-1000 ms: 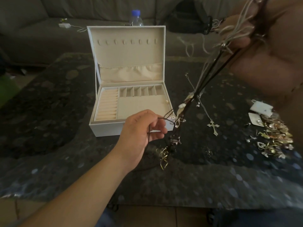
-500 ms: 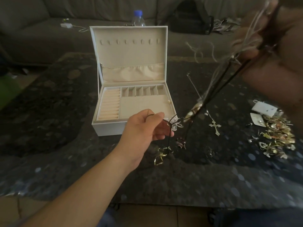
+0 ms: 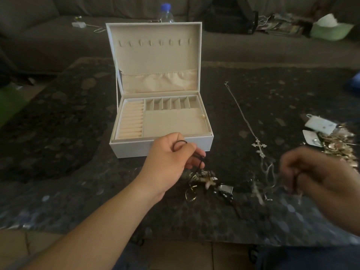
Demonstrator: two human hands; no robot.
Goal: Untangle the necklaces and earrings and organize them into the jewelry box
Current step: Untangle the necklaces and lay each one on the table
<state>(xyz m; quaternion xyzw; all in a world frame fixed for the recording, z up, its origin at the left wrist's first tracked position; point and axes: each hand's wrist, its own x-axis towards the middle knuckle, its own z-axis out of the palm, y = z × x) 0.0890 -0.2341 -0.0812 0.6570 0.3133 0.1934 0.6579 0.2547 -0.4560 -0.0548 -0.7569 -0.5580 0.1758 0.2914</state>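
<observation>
**Tangle half-sorted, box nearly bare**

Our left hand (image 3: 169,158) has its fingers curled round a dark cord (image 3: 180,143), a loop of it showing above the knuckles. Below those fingertips, on the dark table (image 3: 58,133), lies the knotted bunch of pendants (image 3: 208,182): a pale flower shape, gold rings, a small square piece. Our right hand (image 3: 315,176) is blurred; its fingers seem to pinch thin pale strands (image 3: 270,172), though we cannot be sure of the grip.

We judge the work barely begun. The jewelry box (image 3: 161,145) stands open just beyond the left fingers, its compartments bare but for one small pale bead (image 3: 203,116) at the right edge of the big tray. One cross necklace (image 3: 259,146) lies free and straight between the two hands, farther out. A heap of gold earrings (image 3: 339,145) waits beyond the right fingers, unsorted.

The heap is cut off at the frame edge, and which cord belongs to which pendant is too dim to trace.
</observation>
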